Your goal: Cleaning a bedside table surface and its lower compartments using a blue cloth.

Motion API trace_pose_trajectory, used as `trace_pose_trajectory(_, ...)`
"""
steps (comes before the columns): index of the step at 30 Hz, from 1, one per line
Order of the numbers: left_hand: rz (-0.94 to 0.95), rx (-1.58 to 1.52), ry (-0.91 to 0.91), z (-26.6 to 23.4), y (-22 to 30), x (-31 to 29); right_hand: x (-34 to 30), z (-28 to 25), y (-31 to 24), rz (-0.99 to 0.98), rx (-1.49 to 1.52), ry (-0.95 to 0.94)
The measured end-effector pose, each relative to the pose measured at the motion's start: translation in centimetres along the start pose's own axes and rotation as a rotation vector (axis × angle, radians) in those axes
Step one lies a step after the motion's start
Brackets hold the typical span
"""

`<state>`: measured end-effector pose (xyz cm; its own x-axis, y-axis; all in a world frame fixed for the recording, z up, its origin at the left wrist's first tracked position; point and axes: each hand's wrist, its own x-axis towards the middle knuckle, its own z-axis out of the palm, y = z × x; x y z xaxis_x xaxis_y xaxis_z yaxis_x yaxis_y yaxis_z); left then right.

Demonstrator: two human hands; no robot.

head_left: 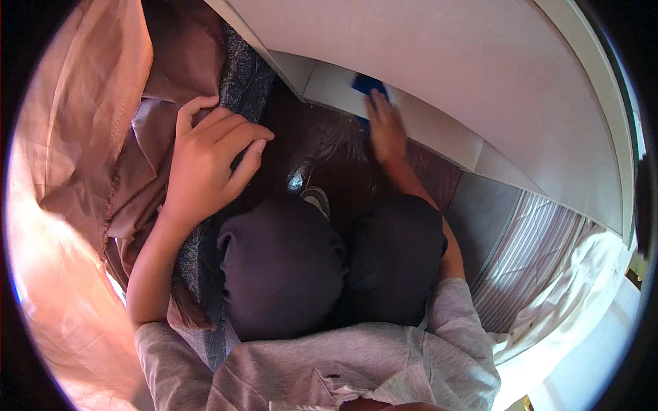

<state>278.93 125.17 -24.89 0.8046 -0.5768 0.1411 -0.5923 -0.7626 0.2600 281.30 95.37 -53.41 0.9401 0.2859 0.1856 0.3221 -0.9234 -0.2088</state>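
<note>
My right hand [387, 133], smeared a little by motion, presses a blue cloth [370, 85] against the pale ledge [336, 85] under a large white panel. Part of the cloth shows beyond the fingertips; the rest lies hidden beneath the hand. At the left my left hand [211, 154] hangs above my knee with bent, loosely parted fingers and nothing in them. It is nearest to the brown fabric [181, 61] and the grey-blue patterned edge beside it.
The white panel [445, 61] slants over the ledge and my right hand. My knees [284, 267] are drawn up over a dark floor [288, 123]. Pinkish-beige cloth [75, 157] drapes along the left. A striped fabric [528, 253] and white cloth lie at the right.
</note>
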Motion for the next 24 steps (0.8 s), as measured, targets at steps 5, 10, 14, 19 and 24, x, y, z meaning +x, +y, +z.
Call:
trace_pose_trajectory(5,-0.028,0.006,0.001,0.1,0.1,0.2,-7.3,-4.8,7.3,0.272,-0.216,-0.109)
trace_pose_trajectory(10,-0.018,0.052,-0.002,0.2,0.5,0.8,-13.0,-4.5,12.7,0.443,-0.278,0.026)
trace_pose_trajectory(14,-0.016,0.044,-0.026,-0.2,0.2,0.8,-12.5,-3.4,12.5,0.475,-0.374,0.030)
trace_pose_trajectory(19,-0.024,0.036,-0.026,0.2,0.1,0.7,-12.2,-3.3,13.1,0.381,-0.311,0.062)
trace_pose_trajectory(24,0.009,0.040,-0.013,0.3,0.3,0.8,-7.4,-2.7,11.5,0.307,-0.397,-0.083)
